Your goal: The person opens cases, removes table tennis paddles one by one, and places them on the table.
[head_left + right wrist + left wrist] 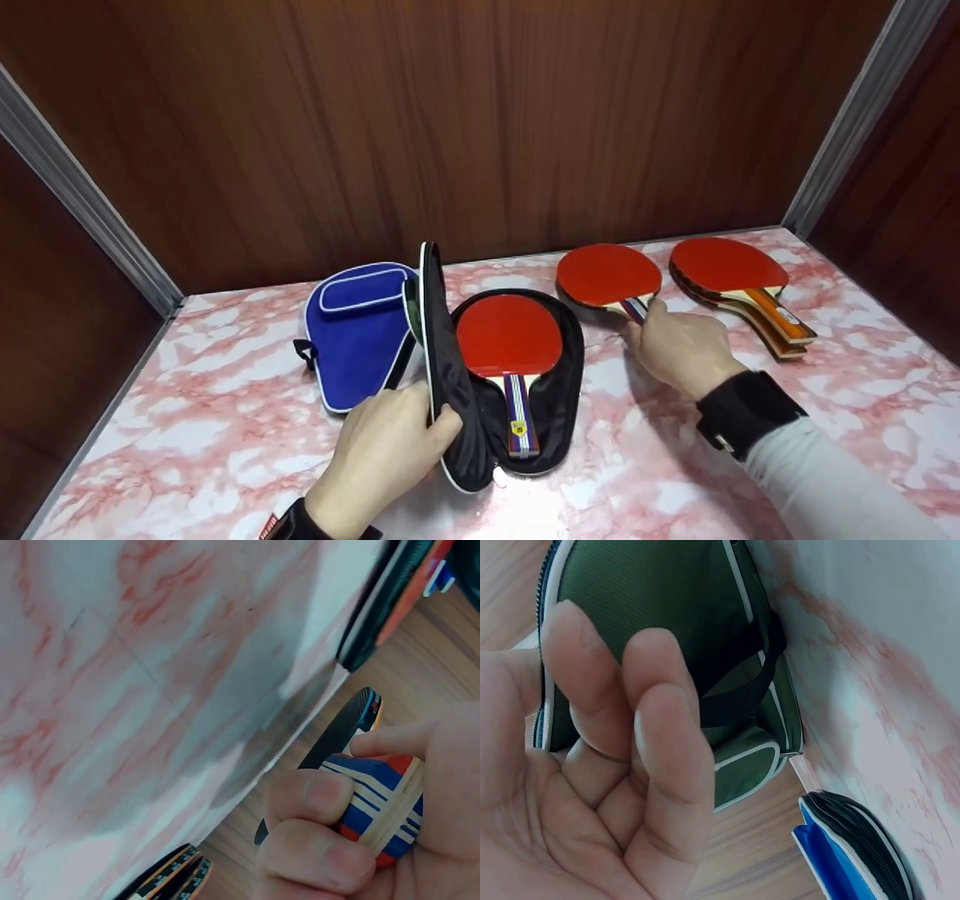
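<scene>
My left hand (390, 442) pinches the raised flap of a paddle case (450, 375), thumb on the black lining. In the left wrist view the flap's outside is green fabric (652, 585) with white piping and a black strap, and my fingers curl before it. A red table tennis paddle (510, 334) lies face up in the case's other half, its striped handle toward me. To the right, my right hand (686, 349) grips a second red paddle (607, 274) by its handle; the right wrist view shows the striped handle end (379, 802) inside my curled fingers.
Left of the held flap lies a blue paddle case (360, 330) with white piping. Two stacked paddles (727, 266) with orange handles rest at the back right. A wooden panel (480, 135) stands behind the pink-and-white marbled table (210, 435), with side panels at both ends.
</scene>
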Demonstrator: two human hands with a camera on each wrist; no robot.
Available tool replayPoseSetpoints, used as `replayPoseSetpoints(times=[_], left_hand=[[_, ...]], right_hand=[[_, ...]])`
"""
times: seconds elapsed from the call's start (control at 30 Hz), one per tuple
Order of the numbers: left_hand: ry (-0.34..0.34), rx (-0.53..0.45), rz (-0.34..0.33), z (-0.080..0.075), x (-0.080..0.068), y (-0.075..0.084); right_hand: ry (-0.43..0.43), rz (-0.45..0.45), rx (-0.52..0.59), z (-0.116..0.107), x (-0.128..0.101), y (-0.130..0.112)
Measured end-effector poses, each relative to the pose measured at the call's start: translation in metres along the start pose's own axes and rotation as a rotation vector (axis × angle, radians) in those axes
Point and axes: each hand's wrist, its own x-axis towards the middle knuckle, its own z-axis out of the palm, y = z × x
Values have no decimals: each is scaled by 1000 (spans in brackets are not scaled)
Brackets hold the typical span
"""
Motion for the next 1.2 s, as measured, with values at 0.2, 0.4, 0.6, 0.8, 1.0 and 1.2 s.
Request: replayPoseSetpoints(times=[0.2, 0.4, 0.6, 0.8, 1.0, 1.2], left_hand=[[-5, -2, -2, -1, 1, 0], [12, 1, 0, -1, 1, 0], [8, -3, -4, 0, 0, 1], [15, -3, 4, 0, 0, 0], [13, -2, 13, 0, 1, 0], [7, -2, -3, 0, 0, 0]], right_hand=[[-22, 43, -4, 4, 7, -2], [-14, 50, -20, 10, 8, -6], [-27, 54, -47, 18, 6, -7], [2, 32, -63, 23, 4, -7], [35, 16, -110, 28, 4, -10], [27, 10, -134, 28, 5, -12]])
